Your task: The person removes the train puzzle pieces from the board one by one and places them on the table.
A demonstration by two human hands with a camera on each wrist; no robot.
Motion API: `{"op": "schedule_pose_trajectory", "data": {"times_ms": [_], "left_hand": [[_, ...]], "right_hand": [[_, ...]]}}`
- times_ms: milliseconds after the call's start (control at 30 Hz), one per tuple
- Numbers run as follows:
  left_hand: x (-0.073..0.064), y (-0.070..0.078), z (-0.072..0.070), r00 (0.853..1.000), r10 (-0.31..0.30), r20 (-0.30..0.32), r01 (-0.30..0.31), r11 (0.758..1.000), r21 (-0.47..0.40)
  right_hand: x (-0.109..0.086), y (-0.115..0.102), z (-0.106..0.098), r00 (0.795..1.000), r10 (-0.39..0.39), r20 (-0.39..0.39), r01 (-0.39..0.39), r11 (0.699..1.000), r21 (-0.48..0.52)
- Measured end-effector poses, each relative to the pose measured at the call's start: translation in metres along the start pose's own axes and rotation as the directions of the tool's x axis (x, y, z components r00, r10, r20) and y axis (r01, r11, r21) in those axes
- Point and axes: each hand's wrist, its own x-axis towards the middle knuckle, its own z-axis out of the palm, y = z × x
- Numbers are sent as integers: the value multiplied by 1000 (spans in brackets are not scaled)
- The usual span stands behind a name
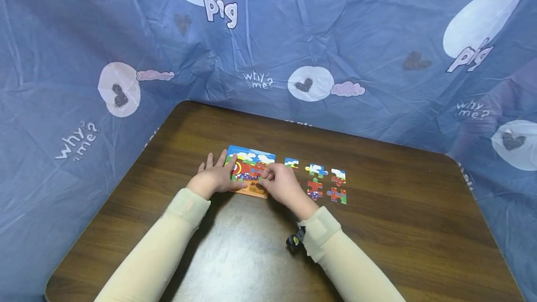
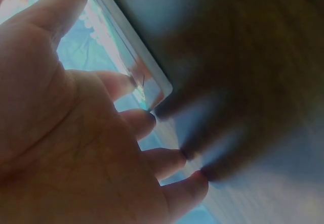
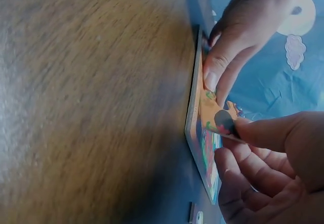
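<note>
A small jigsaw puzzle board [image 1: 246,149] with a blue sky, white clouds and a red figure lies on the table in front of me. My left hand [image 1: 214,180] rests at its left side with fingers spread, the thumb along the lower edge. My right hand [image 1: 284,184] is over the board's lower right part. Between its thumb and fingers it pinches an orange puzzle piece [image 3: 213,114] with a dark round spot. In the right wrist view this piece is tilted, one side raised off the board. My right hand hides part of the picture.
Right of the board lie several loose puzzle pieces in two rows, including a sky piece [image 1: 317,170], a red piece [image 1: 314,189] and a red and green one [image 1: 339,195]. The brown wooden table [image 1: 402,218] meets a blue printed cloth [image 1: 268,45] behind.
</note>
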Motion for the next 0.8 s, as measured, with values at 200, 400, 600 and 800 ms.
{"op": "schedule_pose_trajectory", "data": {"times_ms": [200,400,600,800], "left_hand": [[-2,0,0,1000,2,-8,-2,1000,5],[-12,5,-3,1000,5,-25,-5,1000,-6],[-19,9,-8,999,13,-30,-13,1000,-12],[-14,5,-4,1000,8,-16,-8,1000,-8]], "right_hand": [[-6,6,-9,999,29,-13,-27,992,126],[-18,12,-23,999,32,0,-32,980,196],[-30,22,-38,998,63,-1,-61,973,221],[-42,36,-53,997,77,-1,-76,982,172]]}}
